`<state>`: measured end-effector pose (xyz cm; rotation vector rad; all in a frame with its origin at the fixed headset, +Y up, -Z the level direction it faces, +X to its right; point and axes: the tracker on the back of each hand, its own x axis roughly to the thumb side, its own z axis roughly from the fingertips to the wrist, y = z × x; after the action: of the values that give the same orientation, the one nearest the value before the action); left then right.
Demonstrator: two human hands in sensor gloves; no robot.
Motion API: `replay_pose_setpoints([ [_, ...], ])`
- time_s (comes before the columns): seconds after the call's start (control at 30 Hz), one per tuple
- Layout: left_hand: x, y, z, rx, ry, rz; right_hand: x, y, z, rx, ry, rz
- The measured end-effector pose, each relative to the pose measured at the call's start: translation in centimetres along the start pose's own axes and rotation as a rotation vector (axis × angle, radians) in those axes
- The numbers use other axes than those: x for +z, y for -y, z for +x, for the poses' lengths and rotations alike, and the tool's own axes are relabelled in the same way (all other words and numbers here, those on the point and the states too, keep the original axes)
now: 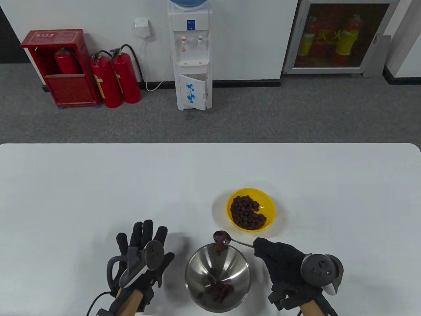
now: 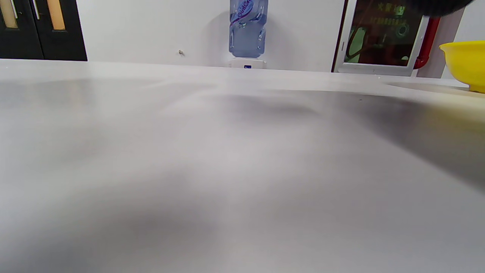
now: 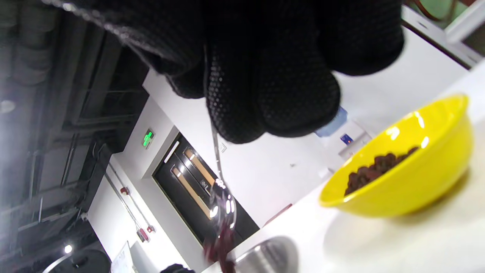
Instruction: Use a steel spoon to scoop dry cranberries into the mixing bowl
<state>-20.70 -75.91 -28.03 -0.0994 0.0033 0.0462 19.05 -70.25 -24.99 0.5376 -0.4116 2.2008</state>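
Observation:
My right hand [image 1: 279, 260] grips the handle of the steel spoon [image 1: 227, 239], whose tilted bowl is over the far rim of the steel mixing bowl [image 1: 197, 266]. Dry cranberries [image 1: 219, 247] slide off the spoon into the bowl, where more lie at the bottom [image 1: 217, 292]. In the right wrist view the spoon [image 3: 221, 204] hangs below my gloved fingers [image 3: 265, 94] with cranberries [image 3: 219, 246] falling toward the steel bowl [image 3: 265, 252]. The yellow bowl [image 1: 268, 202] holds cranberries [image 1: 245, 212]. My left hand [image 1: 144, 253] rests flat on the table, fingers spread, left of the mixing bowl.
The white table [image 1: 98, 191] stretches wide to the left and far side. The yellow bowl's edge shows at the right of the left wrist view [image 2: 464, 64]. A water dispenser [image 1: 190, 56] and fire extinguishers [image 1: 115, 79] stand beyond the table.

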Motion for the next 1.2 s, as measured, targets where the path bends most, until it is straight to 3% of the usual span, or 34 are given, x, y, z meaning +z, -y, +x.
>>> replay_pose_setpoints([
  [0.33, 0.0, 0.0, 0.1, 0.0, 0.004, 0.002, 0.1, 0.0, -0.3, 0.012, -0.02, -0.05],
  [0.47, 0.0, 0.0, 0.1, 0.009, 0.009, 0.008, 0.3, 0.2, -0.4, 0.078, -0.064, -0.147],
  [0.6, 0.0, 0.1, 0.1, 0.016, 0.013, 0.005, -0.9, 1.2, 0.3, 0.238, -0.146, -0.294],
  [0.73, 0.0, 0.1, 0.1, 0.019, 0.014, 0.0, -2.9, 1.8, 0.5, 0.439, -0.219, -0.354],
  [0.93, 0.1, 0.2, 0.2, 0.017, 0.017, -0.002, -5.2, 1.0, -1.6, 0.618, -0.339, -0.303],
  [1.2, 0.1, 0.2, 0.2, 0.016, 0.016, -0.008, -4.6, -0.7, -3.9, 0.73, -0.28, -0.276],
])
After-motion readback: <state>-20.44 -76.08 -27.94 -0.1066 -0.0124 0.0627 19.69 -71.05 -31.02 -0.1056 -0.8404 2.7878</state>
